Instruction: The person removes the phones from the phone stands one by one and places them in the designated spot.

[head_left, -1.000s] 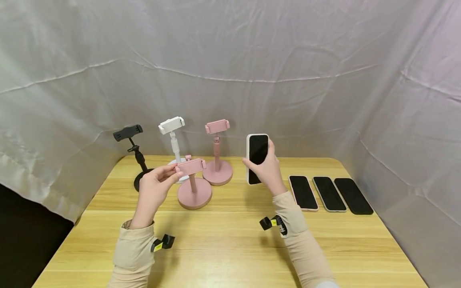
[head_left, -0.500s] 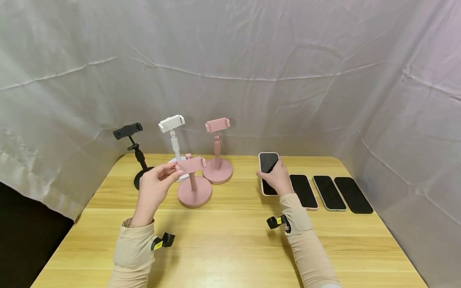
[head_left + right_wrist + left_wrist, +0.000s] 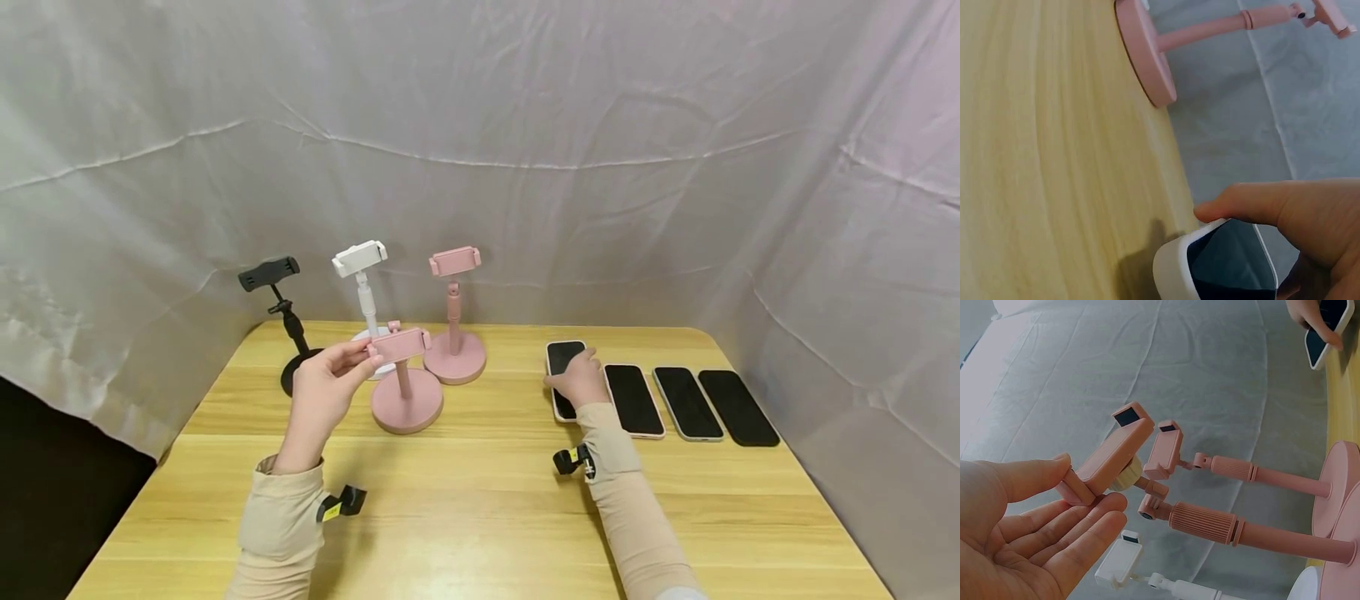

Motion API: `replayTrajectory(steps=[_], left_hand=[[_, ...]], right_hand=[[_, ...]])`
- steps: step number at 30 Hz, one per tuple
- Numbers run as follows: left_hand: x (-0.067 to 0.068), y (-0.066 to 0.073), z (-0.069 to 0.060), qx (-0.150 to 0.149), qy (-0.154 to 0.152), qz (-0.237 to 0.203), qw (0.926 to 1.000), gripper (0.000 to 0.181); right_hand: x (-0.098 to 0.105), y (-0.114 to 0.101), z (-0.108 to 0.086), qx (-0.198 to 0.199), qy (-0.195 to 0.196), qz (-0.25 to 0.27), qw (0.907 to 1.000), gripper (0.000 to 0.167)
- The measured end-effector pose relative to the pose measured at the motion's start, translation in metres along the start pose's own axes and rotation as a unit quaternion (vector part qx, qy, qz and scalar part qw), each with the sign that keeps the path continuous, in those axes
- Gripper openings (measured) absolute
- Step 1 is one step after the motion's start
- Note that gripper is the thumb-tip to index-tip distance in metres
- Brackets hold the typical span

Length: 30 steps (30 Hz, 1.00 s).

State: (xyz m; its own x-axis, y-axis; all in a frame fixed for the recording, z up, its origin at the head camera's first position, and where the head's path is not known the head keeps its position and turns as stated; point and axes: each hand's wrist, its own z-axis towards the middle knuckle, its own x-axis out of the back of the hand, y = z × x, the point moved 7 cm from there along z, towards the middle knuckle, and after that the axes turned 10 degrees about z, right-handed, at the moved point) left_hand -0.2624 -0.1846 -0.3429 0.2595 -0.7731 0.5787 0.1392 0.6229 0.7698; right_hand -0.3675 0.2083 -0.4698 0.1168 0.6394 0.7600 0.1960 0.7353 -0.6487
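My left hand (image 3: 326,383) pinches the left end of the clamp on the front pink phone stand (image 3: 405,404). In the left wrist view the thumb lies on the clamp's end (image 3: 1107,456), with fingertips beneath it. With my right hand (image 3: 582,379) I hold a white-cased smartphone (image 3: 564,357) by its sides, screen up, at the left of the row of phones. The right wrist view shows my thumb along the edge of the white case (image 3: 1172,269) and a shadow beside it. Whether the phone fully touches the table cannot be told.
Behind stand a black phone stand (image 3: 288,325), a white one (image 3: 365,292) and another pink one (image 3: 454,367). To the right lie a pink-edged phone (image 3: 634,400), a silver-edged phone (image 3: 687,404) and a black phone (image 3: 738,408). Grey cloth (image 3: 525,167) hangs around the wooden table (image 3: 465,517).
The right hand has lowered the white-cased phone from upright in the air, moving it right and down beside the pink-edged phone. My left hand keeps its hold on the pink clamp.
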Motion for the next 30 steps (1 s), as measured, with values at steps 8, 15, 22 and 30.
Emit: replayTrajectory(steps=[8, 15, 22, 30], left_hand=[[0.002, 0.0, 0.0, -0.011, 0.011, 0.006, 0.9999, 0.043], [0.001, -0.002, 0.001, -0.004, 0.006, 0.003, 1.0, 0.045], [-0.001, -0.001, 0.001, -0.012, 0.005, -0.001, 0.9999, 0.044], [-0.001, 0.001, 0.0, -0.006, 0.002, -0.001, 1.0, 0.043]], right_hand=[[-0.003, -0.001, 0.001, -0.007, 0.015, -0.053, 0.9984, 0.096], [-0.008, -0.004, 0.006, -0.033, 0.002, -0.095, 0.9949, 0.076], [-0.01, 0.002, 0.007, -0.04, -0.015, -0.109, 0.9931, 0.065], [-0.01, 0.004, 0.006, -0.041, -0.027, -0.134, 0.9897, 0.078]])
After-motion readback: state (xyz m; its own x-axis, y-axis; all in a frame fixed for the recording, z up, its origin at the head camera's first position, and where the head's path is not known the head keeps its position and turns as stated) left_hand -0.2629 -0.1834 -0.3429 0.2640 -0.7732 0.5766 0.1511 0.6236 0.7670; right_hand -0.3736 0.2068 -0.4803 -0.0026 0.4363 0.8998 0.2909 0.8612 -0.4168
